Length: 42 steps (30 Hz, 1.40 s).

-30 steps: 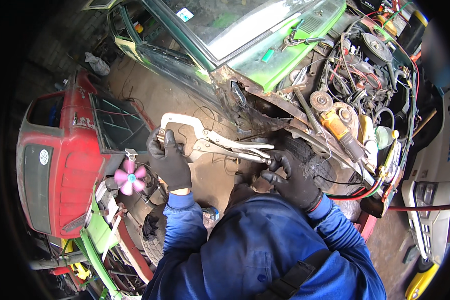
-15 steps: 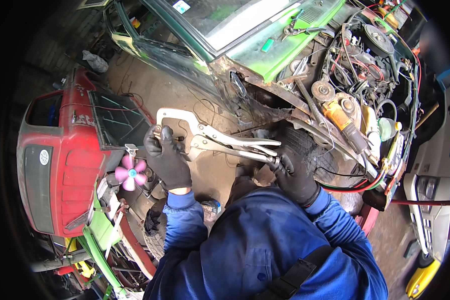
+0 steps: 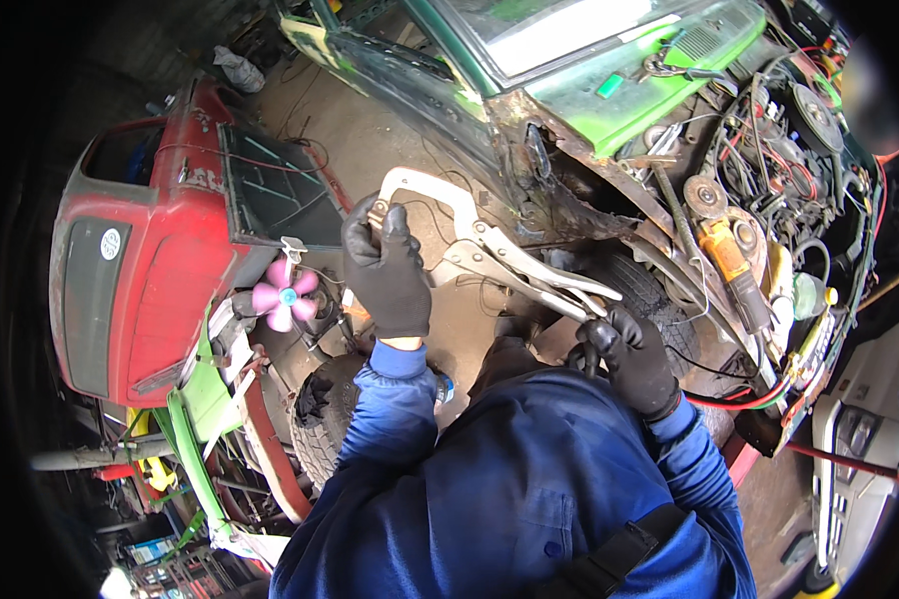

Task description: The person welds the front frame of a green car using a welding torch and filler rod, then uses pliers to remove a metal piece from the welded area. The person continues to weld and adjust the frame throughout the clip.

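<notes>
Between my two black-gloved hands I hold a silver locking C-clamp (image 3: 484,243), tilted down toward the right. My left hand (image 3: 388,270) is closed round the pad end of its curved jaw. At the handle end my right hand (image 3: 629,357) is closed, its thumb and fingers on the tip where the adjusting screw sits; the glove partly hides that tip. The clamp's jaws stand wide apart with nothing between them.
A green car body with a rusty open fender (image 3: 559,170) lies ahead, its engine bay (image 3: 769,150) exposed at right. A yellow angle grinder (image 3: 731,262) rests on the bay's edge. At left are a red vehicle cab (image 3: 160,260), a pink fan (image 3: 286,297) and a tyre (image 3: 320,419).
The view has shifted, so the clamp and both hands appear farther right. The clamp slopes more steeply, and my right hand's fingers have changed position at the screw end.
</notes>
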Available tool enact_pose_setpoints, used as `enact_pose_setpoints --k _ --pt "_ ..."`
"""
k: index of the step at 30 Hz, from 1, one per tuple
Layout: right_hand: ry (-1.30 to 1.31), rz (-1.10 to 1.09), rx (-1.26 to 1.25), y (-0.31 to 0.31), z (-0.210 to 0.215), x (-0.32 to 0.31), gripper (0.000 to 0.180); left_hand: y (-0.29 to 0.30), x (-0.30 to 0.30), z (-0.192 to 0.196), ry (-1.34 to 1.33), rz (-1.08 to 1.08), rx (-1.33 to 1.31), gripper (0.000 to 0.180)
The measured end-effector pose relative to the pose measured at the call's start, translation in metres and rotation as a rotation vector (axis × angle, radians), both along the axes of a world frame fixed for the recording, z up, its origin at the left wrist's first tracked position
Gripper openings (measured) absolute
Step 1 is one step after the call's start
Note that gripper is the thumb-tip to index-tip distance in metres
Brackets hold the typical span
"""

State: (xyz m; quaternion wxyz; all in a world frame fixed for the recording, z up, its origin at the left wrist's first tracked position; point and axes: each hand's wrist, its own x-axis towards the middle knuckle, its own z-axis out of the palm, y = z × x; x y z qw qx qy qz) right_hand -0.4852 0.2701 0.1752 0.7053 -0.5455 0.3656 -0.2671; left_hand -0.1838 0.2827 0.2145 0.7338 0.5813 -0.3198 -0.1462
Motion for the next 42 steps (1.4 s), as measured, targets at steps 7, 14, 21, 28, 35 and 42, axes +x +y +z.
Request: enact_pose_setpoints --k 7,14,21,28,35,42 --pt "-0.021 0.021 -0.083 -0.006 -0.002 0.002 0.062 0.001 0.011 -0.006 -0.077 0.034 0.114 0.030" --pt "-0.133 0.088 0.070 -0.007 -0.009 0.002 0.060 0.002 0.018 -0.007 -0.084 -0.005 0.101 0.026" --pt "-0.248 0.084 0.165 -0.004 -0.010 0.007 0.071 -0.008 0.021 0.003 -0.201 0.022 0.021 0.027" --pt "-0.275 0.096 0.115 -0.005 -0.009 0.007 0.056 -0.007 0.020 0.006 -0.197 0.000 -0.011 0.032" --pt "-0.547 0.266 0.324 -0.010 -0.014 0.002 0.068 -0.008 0.018 0.008 -0.183 -0.026 -0.133 0.025" --pt "-0.997 0.465 0.673 -0.014 -0.030 0.029 0.060 -0.016 0.036 0.013 -0.305 0.112 -0.131 0.028"
